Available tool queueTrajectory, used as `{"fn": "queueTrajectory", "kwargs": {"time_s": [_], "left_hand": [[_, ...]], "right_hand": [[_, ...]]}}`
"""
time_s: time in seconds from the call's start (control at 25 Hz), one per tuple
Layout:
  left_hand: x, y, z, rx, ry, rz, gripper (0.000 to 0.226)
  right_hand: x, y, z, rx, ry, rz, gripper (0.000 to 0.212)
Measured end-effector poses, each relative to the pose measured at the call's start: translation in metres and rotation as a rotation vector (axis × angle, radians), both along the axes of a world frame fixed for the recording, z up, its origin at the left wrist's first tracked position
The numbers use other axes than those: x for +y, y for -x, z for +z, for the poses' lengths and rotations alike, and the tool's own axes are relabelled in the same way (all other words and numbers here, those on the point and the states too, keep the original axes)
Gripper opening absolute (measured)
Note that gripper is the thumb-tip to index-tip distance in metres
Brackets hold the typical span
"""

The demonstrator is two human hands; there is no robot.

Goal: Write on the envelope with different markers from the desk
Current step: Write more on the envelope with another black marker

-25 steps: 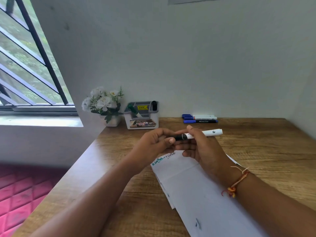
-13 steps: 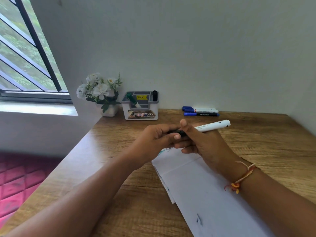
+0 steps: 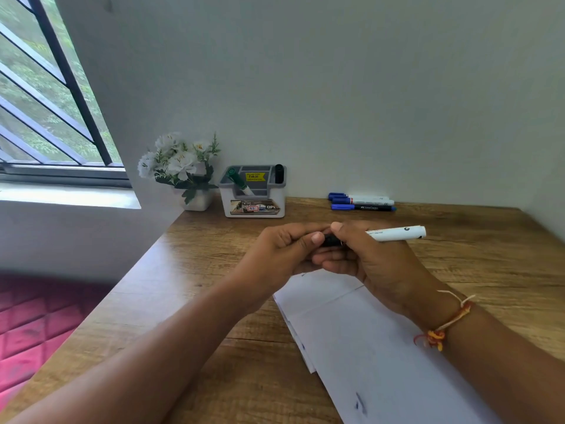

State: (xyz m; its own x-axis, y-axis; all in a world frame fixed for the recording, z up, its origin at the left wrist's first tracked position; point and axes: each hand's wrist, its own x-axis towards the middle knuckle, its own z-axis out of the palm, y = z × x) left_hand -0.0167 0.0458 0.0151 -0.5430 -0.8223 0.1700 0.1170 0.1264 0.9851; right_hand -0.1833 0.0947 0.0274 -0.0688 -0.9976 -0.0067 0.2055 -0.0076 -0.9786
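A white envelope (image 3: 360, 341) lies on the wooden desk (image 3: 214, 301) below my hands, its far end hidden by them. My right hand (image 3: 370, 258) grips a white marker (image 3: 397, 233) whose barrel sticks out to the right. My left hand (image 3: 284, 252) is closed around the marker's black cap end (image 3: 330, 240), and the two hands touch. Three blue-capped markers (image 3: 360, 202) lie side by side at the back of the desk, near the wall.
A grey pen holder (image 3: 253, 194) with a green marker (image 3: 237, 179) and a black one (image 3: 278, 172) stands at the back. A pot of white flowers (image 3: 180, 169) sits to its left. The desk's left edge drops to a red floor.
My hands have closed together over the marker's black cap end, which showed between them a second ago. The envelope's far end with its writing is now hidden, and the view has tilted up.
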Motion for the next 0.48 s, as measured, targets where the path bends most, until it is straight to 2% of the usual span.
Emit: {"fn": "queueTrajectory", "kwargs": {"time_s": [0.12, 0.28, 0.4, 0.48], "left_hand": [[-0.004, -0.005, 0.001, 0.004, -0.033, -0.028, 0.036], [-0.003, -0.006, 0.006, 0.033, -0.071, -0.08, 0.035], [-0.01, -0.01, 0.007, 0.105, -0.125, 0.011, 0.029], [-0.019, -0.016, 0.006, 0.159, -0.202, 0.117, 0.026]], "right_hand": [[0.001, 0.001, 0.001, -0.061, -0.009, 0.063, 0.029], [0.001, 0.003, 0.001, 0.076, 0.004, 0.04, 0.039], [-0.001, 0.009, 0.002, 0.145, 0.008, -0.038, 0.048], [-0.004, 0.013, 0.0, 0.206, 0.024, -0.131, 0.039]]}}
